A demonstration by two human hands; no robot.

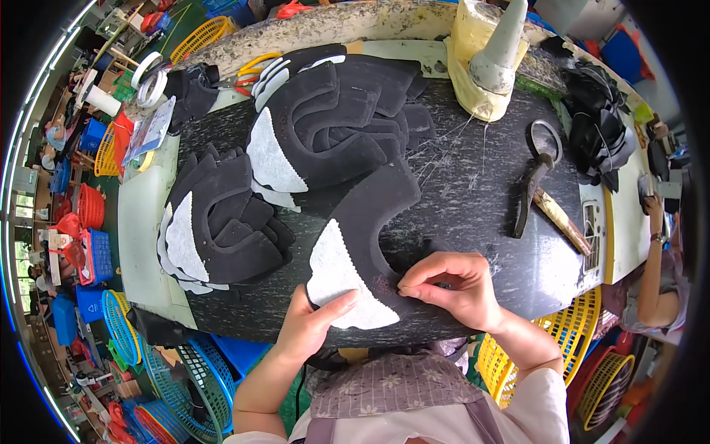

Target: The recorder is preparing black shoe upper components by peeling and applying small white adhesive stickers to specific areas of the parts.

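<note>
Down at the near edge of the black tabletop point(473, 192), a curved black piece point(370, 214) with a white lining point(339, 285) lies flat under both hands. The left hand point(314, 322) rests open on it, fingers stretched over the white lining and pressing it down, gripping nothing. The right hand point(451, 288) is curled, thumb and fingertips pinched together at the piece's inner edge (what, if anything, sits between them is too small to tell). Two heaps of like pieces lie further in: one stack point(218, 226) toward the left edge, another pile point(333, 118) near the middle toward the far edge. Scissors point(536, 174) with dark blades lie toward the right edge, touching a wooden stick point(560, 220). At the far edge stands a grey cone point(503, 48) on a yellowish wrapped lump point(473, 85). Tape rolls point(151, 81) sit at the far left corner. Another person's arm point(651, 274) shows beyond the right edge.
</note>
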